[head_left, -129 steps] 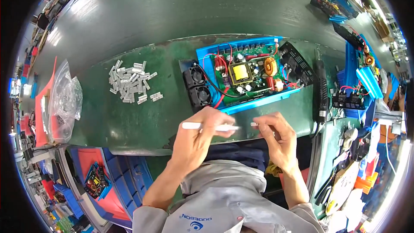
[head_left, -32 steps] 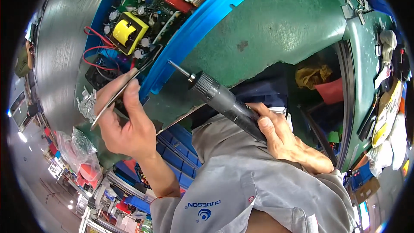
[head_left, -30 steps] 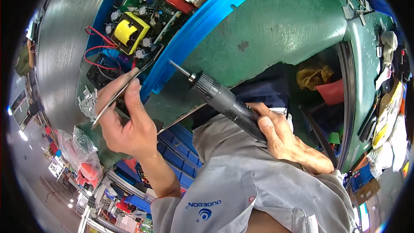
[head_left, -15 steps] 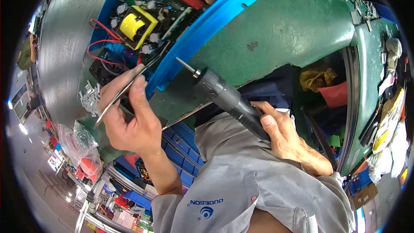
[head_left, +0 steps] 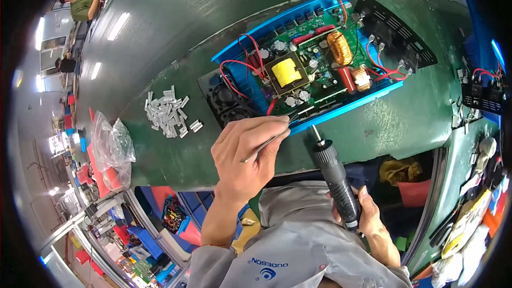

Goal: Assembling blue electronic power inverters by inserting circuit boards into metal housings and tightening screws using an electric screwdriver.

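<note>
My left hand (head_left: pixel 237 154) is closed on a pair of metal tweezers (head_left: pixel 262 148), whose tips reach over the near wall of a blue metal casing (head_left: pixel 354 111). Inside the casing sits a green circuit board (head_left: pixel 321 94) with a yellow transformer (head_left: pixel 286 72) and a copper coil (head_left: pixel 339 48). In my right hand (head_left: pixel 372 218) is a black electric screwdriver (head_left: pixel 335 177). Its bit points up at the casing's near wall, with a small gap that I cannot judge exactly. A black fan (head_left: pixel 224 96) adjoins the casing's left end, and red wires loop beside it.
Small silver metal pieces (head_left: pixel 166 111) lie in a heap left of the casing. A clear plastic bag (head_left: pixel 114 149) rests at the bench's left end. Black vented panels (head_left: pixel 394 29) (head_left: pixel 481 97) lie to the right. Another person (head_left: pixel 84 2) is far off at upper left.
The view has shifted, so the whole casing now shows. My left hand, with the tweezers, is farther right along the near wall. The screwdriver stands steeper, its bit pointing more straight away from me.
</note>
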{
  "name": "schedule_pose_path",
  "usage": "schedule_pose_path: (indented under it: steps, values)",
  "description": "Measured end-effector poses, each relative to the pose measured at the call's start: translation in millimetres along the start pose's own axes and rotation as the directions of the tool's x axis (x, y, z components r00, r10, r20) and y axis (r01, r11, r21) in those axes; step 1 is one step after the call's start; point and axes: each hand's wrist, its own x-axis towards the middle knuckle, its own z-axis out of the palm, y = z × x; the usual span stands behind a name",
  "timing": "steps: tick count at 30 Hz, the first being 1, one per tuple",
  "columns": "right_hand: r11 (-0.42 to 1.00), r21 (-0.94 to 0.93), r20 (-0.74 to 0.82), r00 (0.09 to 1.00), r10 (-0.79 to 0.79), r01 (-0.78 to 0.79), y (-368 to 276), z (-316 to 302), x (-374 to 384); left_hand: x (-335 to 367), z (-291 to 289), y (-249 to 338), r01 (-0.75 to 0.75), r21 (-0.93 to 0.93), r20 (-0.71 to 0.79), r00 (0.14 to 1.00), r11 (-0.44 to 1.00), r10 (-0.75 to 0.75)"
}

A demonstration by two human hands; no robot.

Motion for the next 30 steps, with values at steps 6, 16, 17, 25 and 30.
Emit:
schedule_pose_path:
  steps: [6, 16, 17, 25, 30]
  values:
    - [0.995, -0.020, -0.074, 0.992, -0.099, 0.097, 5, 5, 1, 3, 1, -1, 0.000, -0.004, 0.003, 1.000, 1.000, 0.000]
    - [0.933, -0.348, -0.254, 0.949, -0.185, 0.089, -1, 24, -11, 0, -6, 18, 0.086, -0.180, -0.044, 0.994, 0.980, -0.095]
    - [0.917, -0.387, -0.251, 0.946, -0.204, 0.095, 0, 24, -11, 2, -13, 27, 0.116, -0.293, -0.080, 0.986, 0.949, -0.146]
    - [0.902, -0.417, -0.244, 0.943, -0.226, 0.108, 3, 24, -11, 7, -7, 37, 0.043, 0.468, 0.299, 0.932, 0.883, -0.204]
    - [0.864, -0.495, -0.242, 0.940, -0.240, 0.093, -5, 31, -9, 10, -4, 35, 0.050, 0.467, 0.327, 0.918, 0.883, -0.225]
